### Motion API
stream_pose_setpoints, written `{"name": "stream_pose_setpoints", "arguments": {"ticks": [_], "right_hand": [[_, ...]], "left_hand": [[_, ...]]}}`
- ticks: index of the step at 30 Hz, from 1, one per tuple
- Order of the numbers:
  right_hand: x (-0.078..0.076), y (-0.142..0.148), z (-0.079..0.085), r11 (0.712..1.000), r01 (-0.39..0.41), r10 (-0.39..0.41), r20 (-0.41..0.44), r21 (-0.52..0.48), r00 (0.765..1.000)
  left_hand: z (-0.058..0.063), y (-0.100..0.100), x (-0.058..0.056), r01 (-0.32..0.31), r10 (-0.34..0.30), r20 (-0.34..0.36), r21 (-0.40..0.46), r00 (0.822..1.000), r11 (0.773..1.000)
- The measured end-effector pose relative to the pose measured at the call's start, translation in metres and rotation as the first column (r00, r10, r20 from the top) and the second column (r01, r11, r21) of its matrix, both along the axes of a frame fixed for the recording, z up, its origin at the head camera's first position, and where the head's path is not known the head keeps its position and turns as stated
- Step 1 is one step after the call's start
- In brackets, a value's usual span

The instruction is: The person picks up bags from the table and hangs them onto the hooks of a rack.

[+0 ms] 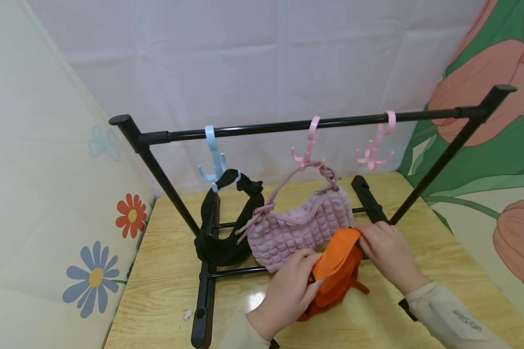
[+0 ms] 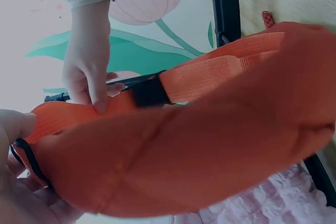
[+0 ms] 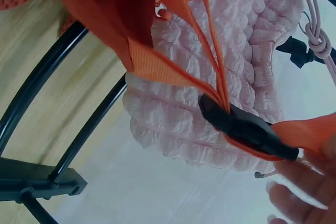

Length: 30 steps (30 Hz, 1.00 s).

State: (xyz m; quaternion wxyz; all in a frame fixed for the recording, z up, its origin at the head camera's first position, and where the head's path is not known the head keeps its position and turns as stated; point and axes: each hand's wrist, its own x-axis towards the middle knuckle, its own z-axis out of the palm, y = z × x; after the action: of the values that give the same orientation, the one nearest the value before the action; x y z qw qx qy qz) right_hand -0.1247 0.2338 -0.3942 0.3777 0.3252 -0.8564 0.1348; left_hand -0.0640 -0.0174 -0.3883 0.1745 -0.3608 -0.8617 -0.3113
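An orange bag (image 1: pixel 335 288) hangs between my two hands in front of the rack, its wide strap (image 1: pixel 337 251) stretched across the top. My left hand (image 1: pixel 288 283) pinches the strap's left end, with the thumb on top. At the right end, my right hand (image 1: pixel 386 247) grips the strap near a black buckle (image 3: pixel 247 127). Right behind the orange bag is a pink puffy handbag (image 1: pixel 301 230), its handle looped on a pink hook (image 1: pixel 307 148). A black bag (image 1: pixel 224 249) hangs from a blue hook (image 1: pixel 213 152) on the left.
The black rack's rail (image 1: pixel 262 128) runs across above the bags. A second pink hook (image 1: pixel 372 151) hangs toward its right end with nothing on it. Black feet (image 1: pixel 204 305) stand on the wooden table (image 1: pixel 157 291). Patterned panels flank both sides, with a white cloth behind.
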Motion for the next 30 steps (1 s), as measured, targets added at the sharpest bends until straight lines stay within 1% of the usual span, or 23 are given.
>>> {"name": "stream_pose_setpoints", "arguments": {"ticks": [3, 4, 6, 7, 9, 11, 13, 14, 16, 18, 21, 25, 27, 30], "right_hand": [[0.002, 0.001, 0.001, 0.998, 0.06, -0.059, 0.107, -0.004, 0.993], [0.003, 0.001, 0.001, 0.996, 0.085, -0.084, 0.147, 0.0, 0.986], [0.007, 0.0, 0.003, 0.991, 0.134, -0.129, 0.238, -0.005, 0.963], [0.009, 0.0, 0.003, 0.988, 0.157, -0.148, 0.286, -0.01, 0.947], [0.012, -0.001, 0.006, 0.979, 0.199, -0.167, 0.399, -0.038, 0.901], [0.014, -0.001, 0.007, 0.97, 0.227, -0.152, 0.504, -0.091, 0.85], [0.015, -0.001, 0.008, 0.957, 0.248, -0.122, 0.569, -0.15, 0.813], [0.016, 0.0, 0.009, 0.949, 0.256, -0.103, 0.59, -0.182, 0.801], [0.016, 0.001, 0.009, 0.94, 0.257, -0.08, 0.589, -0.223, 0.804], [0.016, 0.003, 0.009, 0.935, 0.252, -0.074, 0.559, -0.249, 0.826], [0.017, 0.008, 0.01, 0.924, 0.262, -0.076, 0.538, -0.279, 0.84], [0.018, 0.014, 0.016, 0.902, 0.306, -0.104, 0.533, -0.305, 0.84], [0.018, 0.016, 0.021, 0.893, 0.317, -0.115, 0.518, -0.32, 0.848], [0.019, 0.02, 0.029, 0.882, 0.332, -0.134, 0.497, -0.335, 0.857]], "left_hand": [[0.002, 0.003, 0.001, 0.017, -0.017, -0.019, -0.011, 1.0, 1.0], [0.002, 0.004, 0.001, 0.022, -0.023, -0.019, -0.014, 1.0, 1.0], [0.003, 0.006, 0.001, 0.029, -0.03, -0.026, -0.028, 0.999, 0.999], [0.003, 0.008, 0.001, 0.03, -0.031, -0.029, -0.038, 0.999, 0.999], [0.004, 0.01, 0.001, 0.032, -0.034, -0.037, -0.053, 0.999, 0.998], [0.003, 0.011, 0.002, 0.039, -0.042, -0.05, -0.06, 0.998, 0.997], [0.003, 0.013, 0.002, 0.051, -0.054, -0.049, -0.044, 0.997, 0.998], [0.003, 0.014, 0.002, 0.058, -0.06, -0.058, -0.035, 0.997, 0.998], [0.002, 0.014, 0.002, 0.067, -0.068, -0.074, -0.018, 0.995, 0.998], [0.001, 0.015, 0.002, 0.074, -0.074, -0.082, -0.001, 0.994, 0.997], [0.0, 0.016, 0.001, 0.07, -0.069, -0.093, 0.016, 0.993, 0.997], [0.001, 0.017, 0.001, 0.051, -0.046, -0.076, 0.06, 0.996, 0.997], [0.002, 0.018, 0.0, 0.038, -0.033, -0.061, 0.091, 0.998, 0.995], [0.003, 0.02, -0.001, 0.018, -0.01, -0.059, 0.139, 0.998, 0.99]]}}
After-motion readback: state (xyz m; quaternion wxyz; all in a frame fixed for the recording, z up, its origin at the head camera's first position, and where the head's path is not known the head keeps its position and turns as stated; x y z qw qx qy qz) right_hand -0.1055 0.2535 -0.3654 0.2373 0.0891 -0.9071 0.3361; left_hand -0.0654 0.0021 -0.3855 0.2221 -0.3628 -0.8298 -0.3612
